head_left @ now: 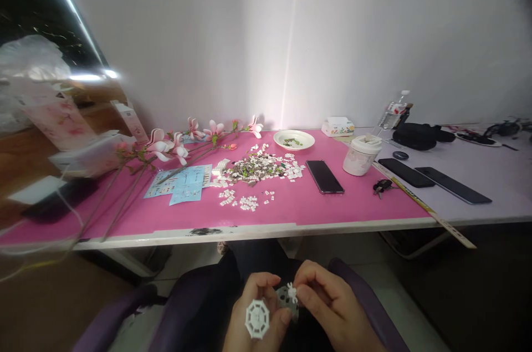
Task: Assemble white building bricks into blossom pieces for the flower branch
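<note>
Above my lap, in front of the table edge, my left hand (257, 307) is curled around a white eight-sided piece (257, 319) with spokes, like a small wheel. My right hand (328, 302) pinches a tiny white branched piece (292, 292) between thumb and forefinger. Between the two hands shows a greyish piece with dark round holes (284, 297); its lower part is hidden by my left thumb, and I cannot tell what it is. On the pink table top lies a heap of small building bricks (257, 168), white, grey and green, with smaller white groups (249, 203) nearer to me.
Pink magnolia stems (160, 146) lie at the left over blue printed sheets (187, 183). Behind the heap stands a white plate (293, 140) with green bits. To the right are a phone (325, 177), a white canister (362, 155), keys (382, 187) and a yellow ruler (424, 205) overhanging the edge.
</note>
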Demonstrator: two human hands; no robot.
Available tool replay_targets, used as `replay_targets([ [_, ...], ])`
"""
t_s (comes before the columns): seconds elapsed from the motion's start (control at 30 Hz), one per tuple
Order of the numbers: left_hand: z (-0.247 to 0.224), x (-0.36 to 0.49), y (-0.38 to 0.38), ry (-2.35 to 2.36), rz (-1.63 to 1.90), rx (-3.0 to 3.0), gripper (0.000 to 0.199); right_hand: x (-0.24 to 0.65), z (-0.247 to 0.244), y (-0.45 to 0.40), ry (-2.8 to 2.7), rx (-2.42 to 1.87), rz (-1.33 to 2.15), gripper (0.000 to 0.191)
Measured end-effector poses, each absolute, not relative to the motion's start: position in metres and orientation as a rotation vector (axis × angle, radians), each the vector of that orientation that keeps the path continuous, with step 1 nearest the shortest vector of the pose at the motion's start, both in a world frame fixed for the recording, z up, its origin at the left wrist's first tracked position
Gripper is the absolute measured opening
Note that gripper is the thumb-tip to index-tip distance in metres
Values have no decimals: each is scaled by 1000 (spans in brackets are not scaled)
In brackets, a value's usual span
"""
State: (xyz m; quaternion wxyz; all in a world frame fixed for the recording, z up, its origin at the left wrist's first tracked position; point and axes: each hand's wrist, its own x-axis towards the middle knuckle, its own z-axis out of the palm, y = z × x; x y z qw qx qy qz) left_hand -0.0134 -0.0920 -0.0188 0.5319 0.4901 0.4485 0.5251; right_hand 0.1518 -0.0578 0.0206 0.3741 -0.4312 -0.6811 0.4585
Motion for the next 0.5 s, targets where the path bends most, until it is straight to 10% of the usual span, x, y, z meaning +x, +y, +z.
replay_targets([
  [0.5, -9, -22, -90, 1230, 889, 1567, 5, 162, 37, -58, -1944, -879, 901, 11],
])
